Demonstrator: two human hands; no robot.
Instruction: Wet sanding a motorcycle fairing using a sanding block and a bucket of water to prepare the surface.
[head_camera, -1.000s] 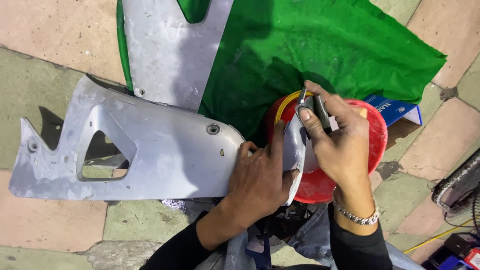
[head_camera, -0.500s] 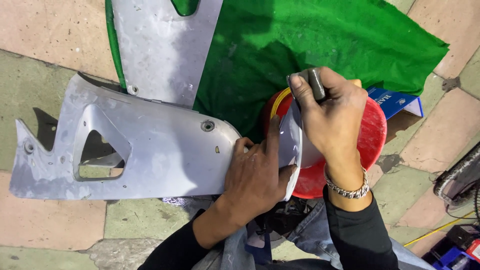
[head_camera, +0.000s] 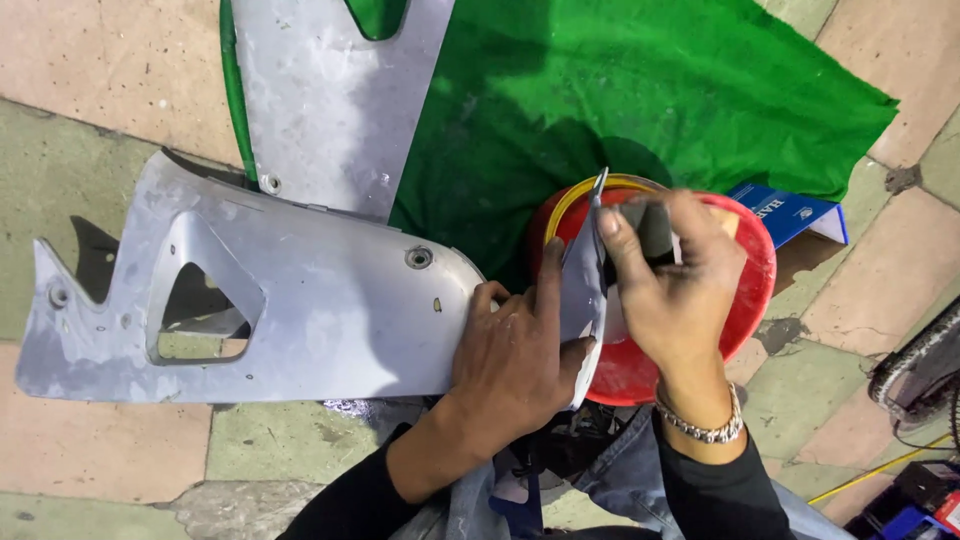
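A large grey plastic fairing panel (head_camera: 300, 310) with a cut-out hole lies across my lap and the tiled floor. My left hand (head_camera: 520, 350) presses flat on its right end, fingers wrapped over the curved edge. My right hand (head_camera: 670, 290) is closed on a small dark grey sanding pad (head_camera: 655, 228) held against that upturned edge. Under my right hand sits a red bowl (head_camera: 750, 290) with a yellow rim.
A second grey panel (head_camera: 330, 100) lies at the top on a green cloth (head_camera: 640, 90). A blue box (head_camera: 790, 212) pokes out beside the bowl. A tyre (head_camera: 920, 365) and a yellow cable (head_camera: 880, 470) are at the right edge.
My right hand has slid the pad along the panel's edge, first away from me, then back closer. The left hand stays pressed on the panel.
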